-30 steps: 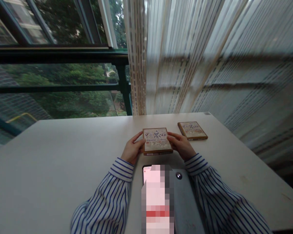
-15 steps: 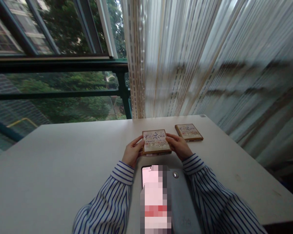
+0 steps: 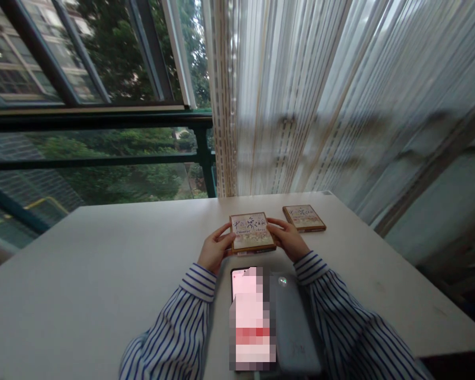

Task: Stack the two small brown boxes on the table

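A flat Chinese chess box (image 3: 253,232) with a brown rim and a pale printed lid is held between both hands over the table. At its left edge, my left hand (image 3: 216,248) grips it with the thumb on the near corner. My right hand (image 3: 288,240) closes on the right edge, fingers along the side. Just beyond the right hand lies a second, matching Chinese chess box (image 3: 304,218), flat on the table and untouched. Whether the held box touches the tabletop I cannot tell.
A phone (image 3: 245,295) with a lit pink screen, partly pixelated, lies between my forearms. Beside it is a grey-blue flat device (image 3: 295,327). The white table (image 3: 103,285) reaches to a string curtain (image 3: 277,105) and a green railing (image 3: 142,158) by the window.
The view has tilted up and shifted slightly, so the window and railing sit lower. Both hands keep their hold on the box, which stays in nearly the same place.
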`<action>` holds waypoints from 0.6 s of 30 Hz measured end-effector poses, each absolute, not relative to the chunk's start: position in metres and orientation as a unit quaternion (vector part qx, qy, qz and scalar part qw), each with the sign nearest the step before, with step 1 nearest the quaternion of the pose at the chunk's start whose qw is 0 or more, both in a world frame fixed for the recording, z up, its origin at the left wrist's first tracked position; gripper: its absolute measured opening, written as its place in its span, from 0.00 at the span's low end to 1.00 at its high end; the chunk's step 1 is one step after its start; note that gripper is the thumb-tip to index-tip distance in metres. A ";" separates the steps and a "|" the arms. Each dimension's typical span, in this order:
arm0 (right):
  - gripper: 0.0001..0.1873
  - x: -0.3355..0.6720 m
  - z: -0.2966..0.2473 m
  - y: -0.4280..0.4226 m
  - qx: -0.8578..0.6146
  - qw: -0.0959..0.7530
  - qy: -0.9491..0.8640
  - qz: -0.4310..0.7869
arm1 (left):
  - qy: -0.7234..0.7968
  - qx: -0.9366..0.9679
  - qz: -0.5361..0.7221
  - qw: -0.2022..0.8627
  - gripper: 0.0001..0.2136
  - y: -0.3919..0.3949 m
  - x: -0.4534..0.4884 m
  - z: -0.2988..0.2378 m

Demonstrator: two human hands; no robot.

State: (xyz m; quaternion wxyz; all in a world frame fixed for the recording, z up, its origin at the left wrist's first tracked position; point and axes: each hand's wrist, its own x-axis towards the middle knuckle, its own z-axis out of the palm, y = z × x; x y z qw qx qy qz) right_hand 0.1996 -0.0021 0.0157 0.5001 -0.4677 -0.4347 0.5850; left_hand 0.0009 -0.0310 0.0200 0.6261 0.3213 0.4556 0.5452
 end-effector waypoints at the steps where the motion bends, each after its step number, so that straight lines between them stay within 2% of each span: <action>1: 0.16 0.200 0.017 -0.004 -0.466 0.501 -0.433 0.587 | 0.453 0.321 0.546 0.627 0.25 -0.032 0.001 0.021; 18: 0.10 0.228 0.040 -0.027 -0.488 0.531 -0.400 0.565 | 0.453 0.352 0.533 0.622 0.22 -0.044 0.034 0.042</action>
